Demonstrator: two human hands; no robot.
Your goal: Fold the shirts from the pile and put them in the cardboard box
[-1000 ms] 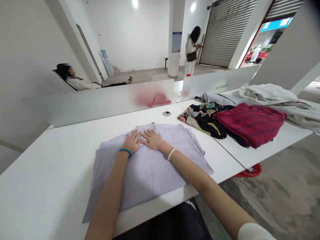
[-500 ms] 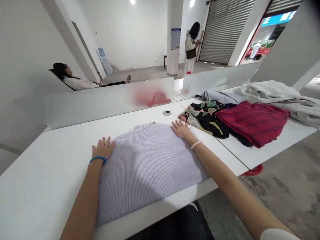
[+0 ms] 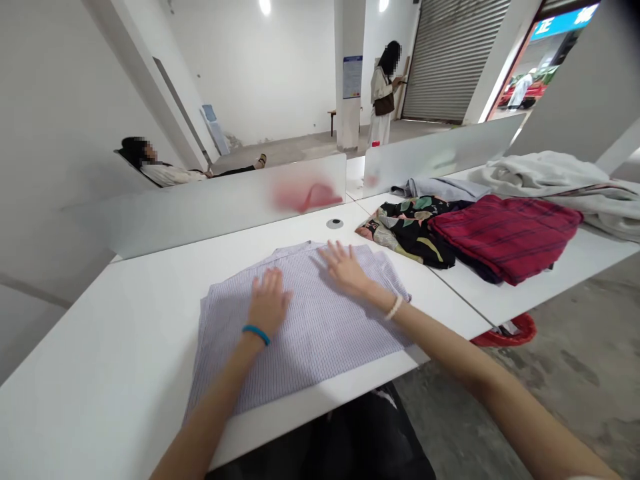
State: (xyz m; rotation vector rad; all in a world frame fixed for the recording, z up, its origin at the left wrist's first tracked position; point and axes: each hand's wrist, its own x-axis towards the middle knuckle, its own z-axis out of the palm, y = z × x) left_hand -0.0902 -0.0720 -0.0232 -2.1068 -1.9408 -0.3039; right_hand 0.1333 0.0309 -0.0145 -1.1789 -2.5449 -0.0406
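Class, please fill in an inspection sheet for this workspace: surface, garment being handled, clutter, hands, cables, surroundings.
Surface: white table, with a round grommet near the divider.
Garment: striped shirt, laid out on the table.
Clutter: floral garment, red plaid garment and pale cloth, to the right.
Hands: left hand and right hand over the shirt, open, gripping nothing; contact unclear.
Cables: nothing seen.
Surroundings: reclining person and standing person beyond the divider; red basket below the table's edge.

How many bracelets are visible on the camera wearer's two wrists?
2: a teal bracelet at the wrist of the left hand, and a white beaded bracelet at that of the right hand.
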